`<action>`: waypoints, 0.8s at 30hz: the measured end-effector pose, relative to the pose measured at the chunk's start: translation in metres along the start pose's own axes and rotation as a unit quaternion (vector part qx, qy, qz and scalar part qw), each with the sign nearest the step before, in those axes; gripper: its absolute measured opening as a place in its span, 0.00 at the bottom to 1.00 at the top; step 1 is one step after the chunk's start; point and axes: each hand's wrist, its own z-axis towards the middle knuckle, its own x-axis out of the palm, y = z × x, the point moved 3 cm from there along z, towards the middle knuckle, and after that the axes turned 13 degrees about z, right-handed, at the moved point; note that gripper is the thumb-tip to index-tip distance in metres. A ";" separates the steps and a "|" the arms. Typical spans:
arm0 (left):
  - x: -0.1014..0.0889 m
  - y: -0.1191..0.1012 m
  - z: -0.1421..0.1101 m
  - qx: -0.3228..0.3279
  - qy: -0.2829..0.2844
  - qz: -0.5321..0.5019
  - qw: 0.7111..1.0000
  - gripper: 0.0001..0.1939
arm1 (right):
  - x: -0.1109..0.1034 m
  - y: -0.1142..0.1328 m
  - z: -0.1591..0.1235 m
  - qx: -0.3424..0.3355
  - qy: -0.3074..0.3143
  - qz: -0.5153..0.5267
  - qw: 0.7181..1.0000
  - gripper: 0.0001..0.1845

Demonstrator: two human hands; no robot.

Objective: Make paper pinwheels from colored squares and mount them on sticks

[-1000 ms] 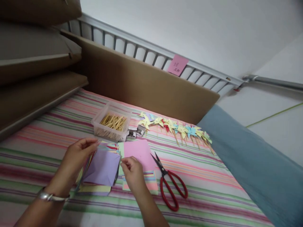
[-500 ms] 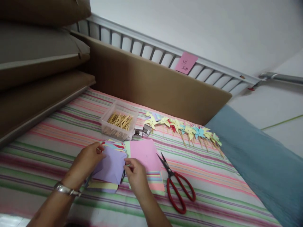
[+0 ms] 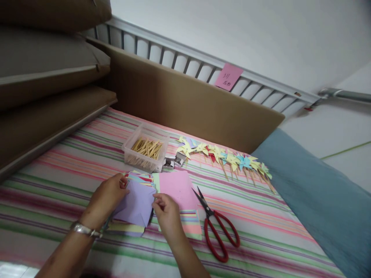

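Observation:
A purple square sheet of paper (image 3: 136,202) with slits running in from its corners lies over a stack of coloured paper (image 3: 127,228), between my two hands. My left hand (image 3: 111,193), with a silver bracelet at the wrist, is closed on the sheet's left edge, its fingertips partly hidden. At the right edge, the thumb and forefinger of my right hand (image 3: 166,210) pinch the same sheet. Pink paper (image 3: 175,187) lies just beyond the right hand, above layered coloured sheets (image 3: 191,224). Multicoloured paper strips (image 3: 140,177) show behind the purple sheet.
Red-handled scissors (image 3: 214,224) lie partly open at the right. A clear plastic box (image 3: 145,164) holds wooden sticks (image 3: 147,148), with small dark-and-silver packets (image 3: 174,160) beside it. Paper pinwheels (image 3: 232,159) line the back of the striped cloth (image 3: 261,227). A brown board (image 3: 185,98) stands behind.
Almost nothing differs. My left wrist and bracelet have shifted slightly to the right; both hands stay at the edges of the purple paper.

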 end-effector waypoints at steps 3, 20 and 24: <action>0.000 -0.004 -0.001 0.026 0.008 0.045 0.999 0.10 | 0.001 0.000 0.000 0.004 0.006 0.008 1.000 0.14; -0.017 -0.035 -0.021 0.112 0.025 -0.142 0.983 0.06 | -0.022 0.019 0.009 0.030 -0.045 0.128 0.990 0.15; -0.011 -0.047 -0.023 0.121 0.081 -0.254 0.956 0.10 | -0.032 0.032 0.008 0.041 -0.045 0.255 0.965 0.21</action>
